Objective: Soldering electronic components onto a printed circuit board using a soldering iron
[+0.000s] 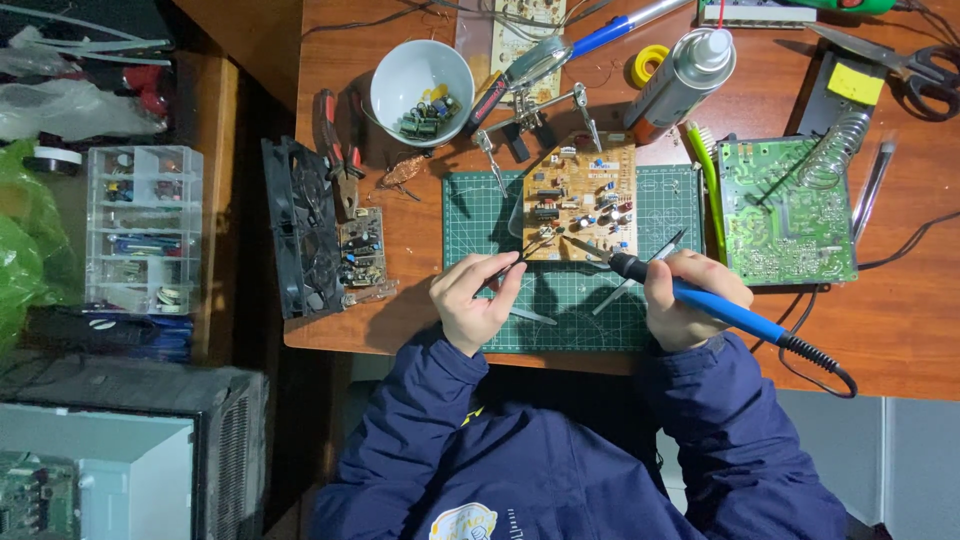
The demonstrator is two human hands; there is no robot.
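Circuit board (pixel 580 203) just beyond both hands (pixel 478 300)

Lighting even and moderately bright over the reddish-brown wooden desk (pixel 880 320); shadows soft and short beneath both hands. Focus sharp centrally. The area far left of the hands falls dim, with mild edge distortion.

At frame centre a circuit board (pixel 580 203) lies on a cutting mat (pixel 570 300); a bowl (pixel 421 78) sits upper left, a second board (pixel 785 212) right, a fan (pixel 300 228) left.
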